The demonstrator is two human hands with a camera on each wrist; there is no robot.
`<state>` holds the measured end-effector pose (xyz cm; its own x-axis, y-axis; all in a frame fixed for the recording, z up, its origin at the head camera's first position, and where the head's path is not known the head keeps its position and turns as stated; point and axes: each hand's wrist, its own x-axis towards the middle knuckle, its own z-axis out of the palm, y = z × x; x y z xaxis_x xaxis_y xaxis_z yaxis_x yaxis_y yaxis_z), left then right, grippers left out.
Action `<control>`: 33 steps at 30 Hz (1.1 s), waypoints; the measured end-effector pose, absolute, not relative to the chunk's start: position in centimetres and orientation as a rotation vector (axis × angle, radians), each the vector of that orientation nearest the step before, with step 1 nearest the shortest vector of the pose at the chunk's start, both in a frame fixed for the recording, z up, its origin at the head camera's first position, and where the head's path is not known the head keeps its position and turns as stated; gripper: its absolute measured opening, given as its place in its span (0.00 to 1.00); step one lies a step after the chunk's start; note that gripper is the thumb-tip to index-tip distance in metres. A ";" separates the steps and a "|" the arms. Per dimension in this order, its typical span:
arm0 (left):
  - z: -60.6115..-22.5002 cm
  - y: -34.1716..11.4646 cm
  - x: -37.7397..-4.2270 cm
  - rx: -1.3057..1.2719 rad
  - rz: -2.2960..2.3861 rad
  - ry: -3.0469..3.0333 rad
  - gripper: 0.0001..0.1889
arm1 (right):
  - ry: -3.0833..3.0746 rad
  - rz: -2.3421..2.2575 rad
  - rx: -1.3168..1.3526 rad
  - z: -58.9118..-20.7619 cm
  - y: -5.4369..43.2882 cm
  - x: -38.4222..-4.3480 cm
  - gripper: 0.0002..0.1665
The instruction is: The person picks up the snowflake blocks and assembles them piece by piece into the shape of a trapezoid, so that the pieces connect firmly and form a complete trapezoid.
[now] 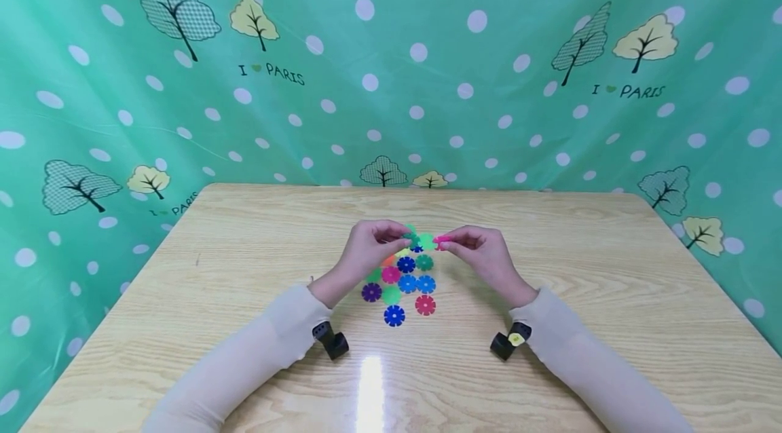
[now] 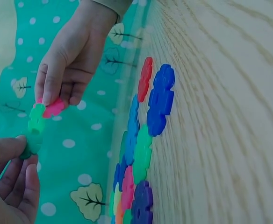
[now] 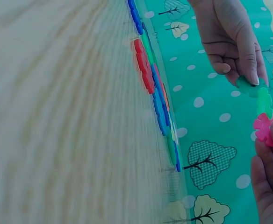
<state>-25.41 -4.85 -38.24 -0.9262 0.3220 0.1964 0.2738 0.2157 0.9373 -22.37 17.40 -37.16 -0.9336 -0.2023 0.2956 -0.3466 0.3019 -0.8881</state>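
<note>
My left hand (image 1: 370,246) pinches a dark green snowflake disc (image 3: 247,87) between thumb and fingers. Opposite it, my right hand (image 1: 487,254) holds a pink snowflake disc (image 3: 263,126) by its edge. Between the two is a light green snowflake disc (image 1: 427,241), touching both; they look slotted together as a short chain, raised above the tabletop. Beneath and in front of the hands lie several loose discs, among them a purple disc (image 1: 371,292), a dark blue disc (image 1: 394,315) and a red disc (image 1: 425,305). Fingers partly cover the held discs.
The loose discs lie flat in a cluster on the wooden table (image 1: 244,270), some close together. A green dotted curtain (image 1: 391,93) hangs behind the far edge. A bright light reflection (image 1: 370,392) shows near the front. Each wrist wears a small black camera (image 1: 332,341).
</note>
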 end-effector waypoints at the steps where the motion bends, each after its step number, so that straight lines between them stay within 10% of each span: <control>1: -38.2 -4.8 -25.4 0.599 1.854 2.417 0.08 | -2.432 1.702 0.514 -37.1 17.4 -22.4 0.07; 33: -39.0 -3.3 -24.9 0.610 1.861 2.569 0.07 | -2.396 1.659 0.525 -40.1 18.3 -24.1 0.05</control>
